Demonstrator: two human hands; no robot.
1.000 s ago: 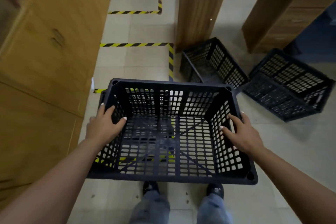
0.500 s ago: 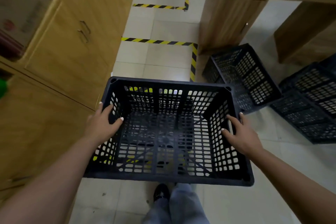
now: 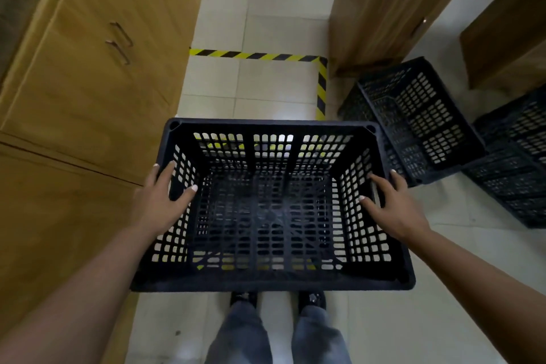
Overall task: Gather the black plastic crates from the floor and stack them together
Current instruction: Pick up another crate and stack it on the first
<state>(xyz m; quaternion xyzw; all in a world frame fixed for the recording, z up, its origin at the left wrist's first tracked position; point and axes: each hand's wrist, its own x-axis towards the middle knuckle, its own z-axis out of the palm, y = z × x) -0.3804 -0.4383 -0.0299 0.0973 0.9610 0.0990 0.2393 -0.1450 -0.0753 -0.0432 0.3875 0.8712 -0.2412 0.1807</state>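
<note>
We hold a black crate (image 3: 266, 210) upright above the tiled floor (image 3: 266, 91), left hand (image 3: 159, 201) and right hand (image 3: 393, 207) each clamped over a side rim. Two more crates (image 3: 419, 115) lie tipped to our right.

A black perforated crate (image 3: 271, 207) sits upright, open side up, off the floor; two more crates (image 3: 413, 115) (image 3: 514, 168) lie tipped to its right.

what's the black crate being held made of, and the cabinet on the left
The black perforated crate, gripped by the left hand and right hand, looks like moulded plastic with a matt finish: uniform slotted grid walls, rounded rim. The tan cabinet looks like wood-grain laminate or veneer, smooth with a slight sheen; which one is unclear.
</note>
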